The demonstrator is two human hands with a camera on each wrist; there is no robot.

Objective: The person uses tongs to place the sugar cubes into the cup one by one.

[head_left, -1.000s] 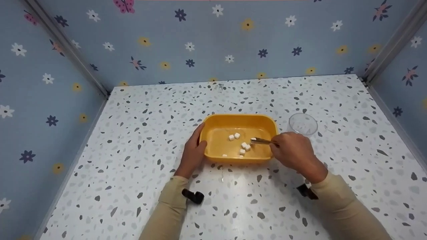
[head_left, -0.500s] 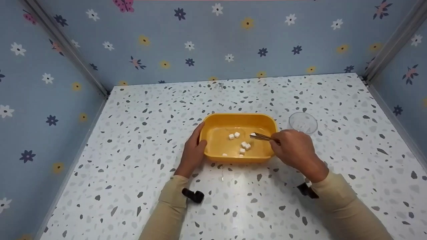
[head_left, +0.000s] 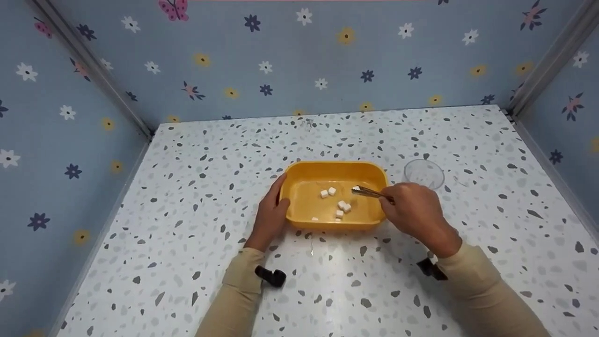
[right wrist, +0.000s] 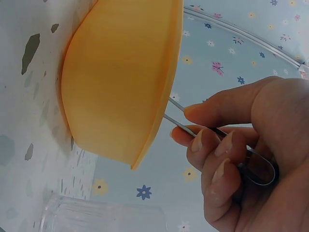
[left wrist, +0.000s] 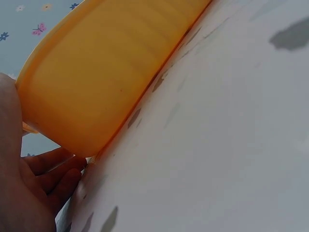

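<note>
A yellow tub [head_left: 299, 225] stands on the speckled table with several white cubes [head_left: 339, 214] on its floor. The left hand [head_left: 270, 213] holds the tub's left end, thumb at the rim; in the left wrist view its fingers [left wrist: 60, 179] lie against the lower outside corner. Metal tweezers [head_left: 369, 192] are pinched in the right hand [head_left: 416, 213] at the tub's right rim, their tips over the inside with a white cube [head_left: 356, 188] at them. In the right wrist view the tweezers [right wrist: 181, 126] reach behind the tub wall [right wrist: 116, 82].
A clear round container [head_left: 424, 174] stands just right of the tub, behind the right hand; its side [right wrist: 101, 215] shows in the right wrist view. Flowered blue walls [head_left: 299, 56] border the table at the back and both sides.
The tweezer tips have risen slightly and shifted away from the camera, with the white cube at them. The left hand and the tub stay put.
</note>
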